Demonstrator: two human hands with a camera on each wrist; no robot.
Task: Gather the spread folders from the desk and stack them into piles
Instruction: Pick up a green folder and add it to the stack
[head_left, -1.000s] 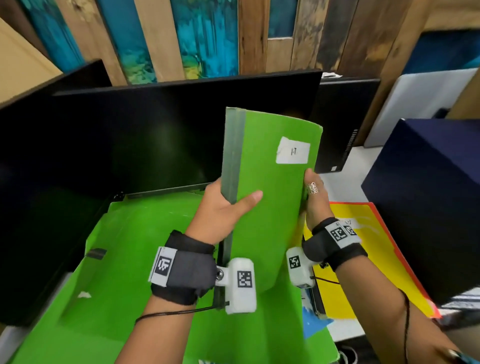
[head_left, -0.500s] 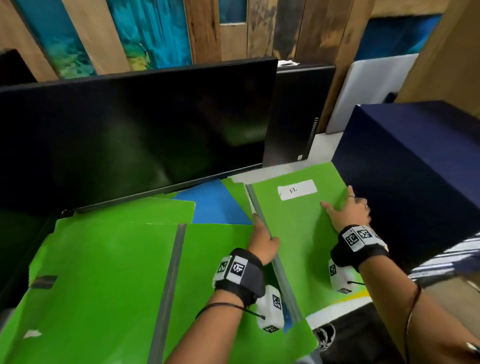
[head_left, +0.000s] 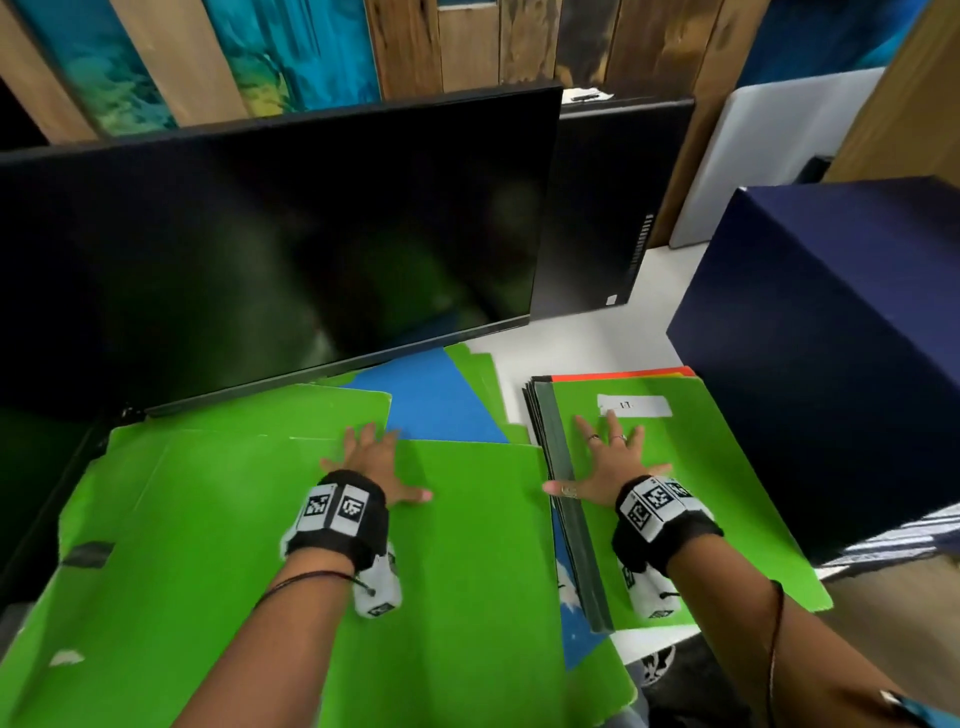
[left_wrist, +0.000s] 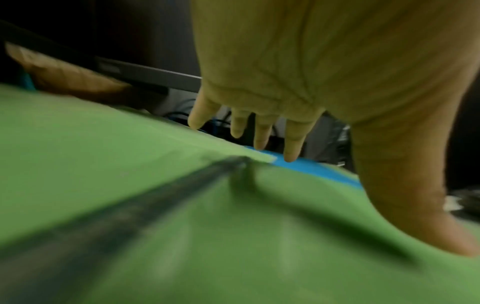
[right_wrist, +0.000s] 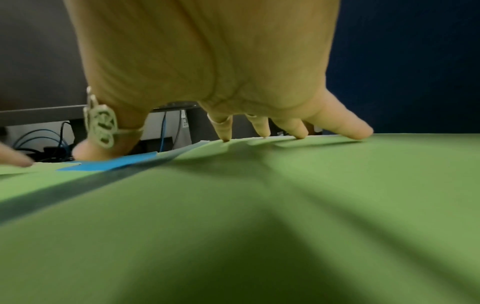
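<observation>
A pile of folders lies at the right of the desk, topped by a green folder with a white label and a dark spine. My right hand rests flat on it, fingers spread, thumb out over the spine. To the left lie several spread green folders with a blue folder partly under them. My left hand lies flat on a green one, fingers straight and pointing toward the blue folder.
A large black monitor stands just behind the spread folders, a second black screen to its right. A dark blue box borders the pile on the right. Orange and yellow folder edges show beneath the pile. Bare white desk lies behind it.
The labelled green folder, held upright in both hands a second ago, now lies on the right pile. My left hand let go of its spine and moved left onto the spread folders.
</observation>
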